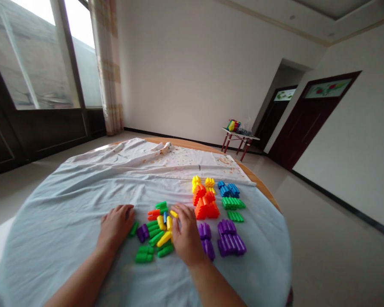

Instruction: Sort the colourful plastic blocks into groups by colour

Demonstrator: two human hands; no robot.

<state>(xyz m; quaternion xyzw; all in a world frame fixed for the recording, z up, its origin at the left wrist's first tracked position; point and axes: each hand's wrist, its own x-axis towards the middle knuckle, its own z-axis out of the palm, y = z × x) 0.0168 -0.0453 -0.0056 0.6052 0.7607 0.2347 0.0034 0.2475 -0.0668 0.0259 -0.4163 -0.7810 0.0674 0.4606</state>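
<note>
A mixed pile of bullet-shaped plastic toy blocks lies on the cloth between my hands, with green blocks [155, 238], a purple pair [143, 233], an orange pair [153, 215] and yellow ones [164, 238]. My right hand [187, 232] reaches over the pile's right side, and a small yellow toy block [174, 214] shows between its thumb and fingertips. At the pile's left, my left hand [117, 224] rests on the cloth with loosely bent fingers and holds nothing visible. A single green block [133, 229] lies right beside it.
Right of the pile, blocks stand grouped by colour: yellow [210, 184], orange [202, 208], blue [233, 189], green [233, 203] and purple [232, 243]. A wrinkled pale cloth [67, 221] covers the round table. A small side table [240, 134] with bags stands by the far wall.
</note>
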